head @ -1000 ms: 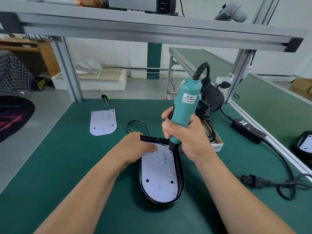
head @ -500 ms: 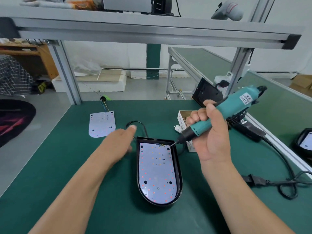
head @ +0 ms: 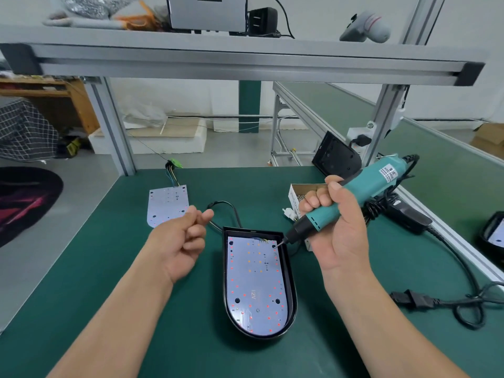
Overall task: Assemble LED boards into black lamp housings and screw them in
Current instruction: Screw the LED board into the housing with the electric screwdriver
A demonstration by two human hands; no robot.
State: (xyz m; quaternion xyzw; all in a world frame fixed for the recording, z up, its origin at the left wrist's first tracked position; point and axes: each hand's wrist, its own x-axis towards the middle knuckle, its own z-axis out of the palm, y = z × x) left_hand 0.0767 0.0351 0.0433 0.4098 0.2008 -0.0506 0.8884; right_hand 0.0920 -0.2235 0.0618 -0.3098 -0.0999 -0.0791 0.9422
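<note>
Both hands are working at the black lamp housing (head: 292, 296), where the LED board (head: 255, 285) is lying seated. I am seeing the right hand (head: 338, 241) gripping the teal electric screwdriver (head: 354, 197), tilted, its bit touching the board's top right corner. The left hand (head: 182, 241) is hovering just beside the housing with curled fingers; I cannot tell whether it is pinching a screw. I am judging this the screwing step, and next I am needing the driver upright over a hole. A second ago it was standing upright while the left hand pressed the board.

Teal screwdriver (head: 365, 192) tip at LED board (head: 256, 282) corner
</note>
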